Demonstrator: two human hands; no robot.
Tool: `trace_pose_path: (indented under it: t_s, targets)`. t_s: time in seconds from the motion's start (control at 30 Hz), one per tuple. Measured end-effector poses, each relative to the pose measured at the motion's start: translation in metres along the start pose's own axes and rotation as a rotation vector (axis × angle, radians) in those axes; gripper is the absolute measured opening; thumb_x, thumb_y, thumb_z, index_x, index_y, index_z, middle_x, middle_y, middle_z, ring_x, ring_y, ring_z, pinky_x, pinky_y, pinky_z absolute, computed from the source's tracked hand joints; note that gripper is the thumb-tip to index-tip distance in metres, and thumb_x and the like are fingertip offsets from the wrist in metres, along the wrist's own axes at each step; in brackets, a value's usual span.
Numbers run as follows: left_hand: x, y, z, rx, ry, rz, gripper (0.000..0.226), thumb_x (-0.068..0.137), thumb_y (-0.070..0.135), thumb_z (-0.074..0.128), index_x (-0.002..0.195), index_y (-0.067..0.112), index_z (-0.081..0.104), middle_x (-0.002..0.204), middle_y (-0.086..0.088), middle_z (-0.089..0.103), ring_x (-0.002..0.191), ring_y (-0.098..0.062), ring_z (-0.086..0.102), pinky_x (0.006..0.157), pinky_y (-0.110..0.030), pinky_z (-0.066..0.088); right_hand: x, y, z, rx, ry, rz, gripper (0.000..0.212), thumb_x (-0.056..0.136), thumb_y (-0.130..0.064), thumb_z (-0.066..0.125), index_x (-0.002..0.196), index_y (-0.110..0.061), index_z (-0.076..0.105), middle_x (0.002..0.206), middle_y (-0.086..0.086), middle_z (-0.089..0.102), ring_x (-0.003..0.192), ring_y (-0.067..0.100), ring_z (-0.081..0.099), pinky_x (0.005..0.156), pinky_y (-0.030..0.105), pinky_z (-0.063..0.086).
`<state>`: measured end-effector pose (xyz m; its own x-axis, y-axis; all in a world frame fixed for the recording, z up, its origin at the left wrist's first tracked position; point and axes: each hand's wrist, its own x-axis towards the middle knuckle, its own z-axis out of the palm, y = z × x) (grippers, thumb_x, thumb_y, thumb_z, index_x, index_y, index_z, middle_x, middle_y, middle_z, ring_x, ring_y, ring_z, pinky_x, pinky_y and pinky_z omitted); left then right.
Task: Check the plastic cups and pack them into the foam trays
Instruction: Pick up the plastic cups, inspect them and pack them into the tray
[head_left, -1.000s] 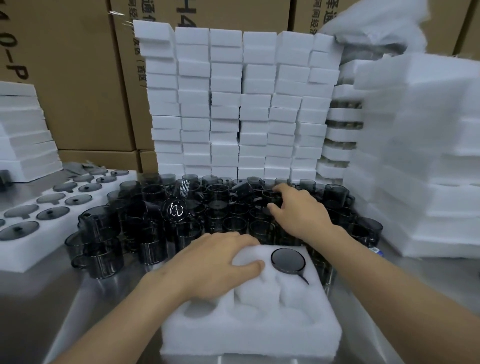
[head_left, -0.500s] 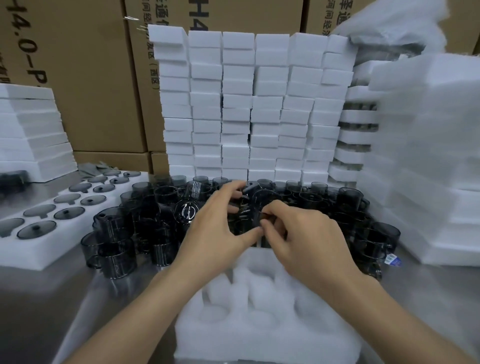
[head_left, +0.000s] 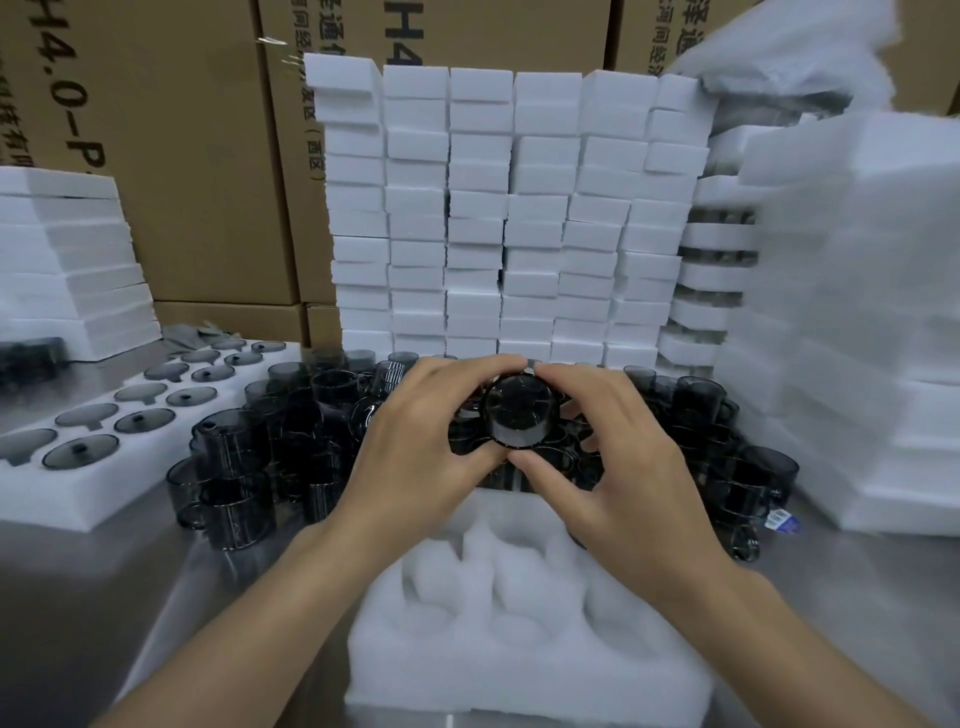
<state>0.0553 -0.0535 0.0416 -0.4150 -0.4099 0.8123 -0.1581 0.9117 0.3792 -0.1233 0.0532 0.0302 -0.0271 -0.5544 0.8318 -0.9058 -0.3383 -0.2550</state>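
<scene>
Above the white foam tray (head_left: 524, 639) with its scooped pockets, both hands are holding one smoky dark translucent plastic cup (head_left: 519, 411) on its side, its axis running toward the viewer. The left hand (head_left: 415, 441) and right hand (head_left: 623, 457) are curling fingers round its rim.
</scene>
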Motion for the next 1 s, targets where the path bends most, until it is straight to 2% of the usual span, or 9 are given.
trace_pose_path:
  t_s: [0.17,0.23,0.33,0.43,0.53,0.63,0.77,0.9,1.0]
  targets:
    - [0.002,0.001,0.001,-0.090,0.006,-0.059,0.064,0.082,0.022,0.087,0.140,0.038,0.065,0.128,0.030,0.067,0.127,-0.006,0.060,0.097,-0.012,0.041,0.002,0.005,-0.003,0.009,-0.016,-0.017,0.063,0.097,-0.044,0.072,0.154,-0.028,0.049,0.143,-0.016,0.055,0.134,0.009,0.054,0.104,0.031,0.051]
    - [0.005,0.006,-0.001,-0.234,-0.038,-0.200,0.069,0.081,0.017,0.094,0.139,0.039,0.064,0.128,0.023,0.072,0.129,-0.003,0.063,0.096,-0.021,0.047,0.002,0.008,-0.004,0.057,-0.096,0.003,0.073,0.097,-0.047,0.068,0.162,-0.035,0.036,0.150,-0.020,0.047,0.140,0.009,0.048,0.109,0.031,0.048]
    - [0.011,0.013,-0.008,-0.451,-0.157,-0.375,0.059,0.081,0.028,0.094,0.132,0.035,0.068,0.121,0.010,0.080,0.118,-0.011,0.072,0.098,-0.036,0.058,0.002,0.011,-0.005,0.104,-0.157,0.034,0.085,0.095,-0.043,0.069,0.167,-0.040,0.023,0.152,-0.023,0.042,0.144,0.010,0.043,0.113,0.025,0.041]
    - [0.013,0.020,-0.011,-0.673,-0.250,-0.494,0.043,0.091,0.046,0.075,0.130,0.028,0.073,0.114,-0.007,0.082,0.105,-0.022,0.077,0.096,-0.032,0.062,0.003,0.008,-0.004,0.178,-0.139,0.067,0.074,0.094,-0.042,0.073,0.160,-0.036,0.039,0.145,-0.019,0.053,0.139,0.014,0.050,0.108,0.032,0.047]
    - [0.012,0.023,-0.010,-0.685,-0.327,-0.591,0.056,0.095,0.070,0.058,0.127,0.028,0.077,0.118,-0.019,0.078,0.096,-0.022,0.072,0.091,-0.033,0.060,0.004,0.001,-0.004,0.326,-0.156,0.174,0.062,0.088,-0.059,0.075,0.144,-0.042,0.054,0.135,-0.018,0.063,0.130,0.010,0.058,0.096,0.032,0.052]
    - [0.012,0.021,-0.009,-0.792,-0.352,-0.737,0.064,0.087,0.079,0.060,0.122,0.029,0.081,0.112,-0.030,0.073,0.082,-0.019,0.065,0.080,-0.027,0.059,0.003,-0.003,-0.004,0.366,-0.143,0.253,0.063,0.078,-0.069,0.077,0.133,-0.042,0.060,0.128,-0.016,0.068,0.124,0.008,0.062,0.093,0.036,0.053]
    - [0.011,0.019,-0.007,-0.883,-0.345,-0.811,0.064,0.079,0.082,0.068,0.116,0.032,0.084,0.100,-0.014,0.072,0.072,-0.016,0.065,0.075,-0.027,0.059,0.001,-0.005,0.001,0.396,-0.099,0.323,0.064,0.072,-0.069,0.081,0.127,-0.041,0.062,0.121,-0.012,0.070,0.120,0.009,0.063,0.092,0.044,0.055]
    - [0.011,0.019,-0.005,-0.793,-0.353,-0.728,0.066,0.082,0.079,0.066,0.127,0.033,0.077,0.128,-0.014,0.077,0.106,-0.020,0.068,0.109,-0.054,0.052,0.000,-0.009,0.004,0.505,-0.063,0.341,0.065,0.072,-0.061,0.087,0.128,-0.048,0.056,0.124,-0.017,0.068,0.120,0.010,0.066,0.090,0.047,0.059]
    - [0.011,0.019,-0.004,-0.806,-0.318,-0.715,0.055,0.078,0.073,0.071,0.120,0.039,0.079,0.112,0.000,0.081,0.094,-0.008,0.071,0.084,-0.034,0.054,0.001,-0.009,0.005,0.571,-0.005,0.337,0.059,0.077,-0.043,0.089,0.125,-0.045,0.055,0.125,-0.016,0.067,0.118,0.016,0.071,0.088,0.052,0.061]
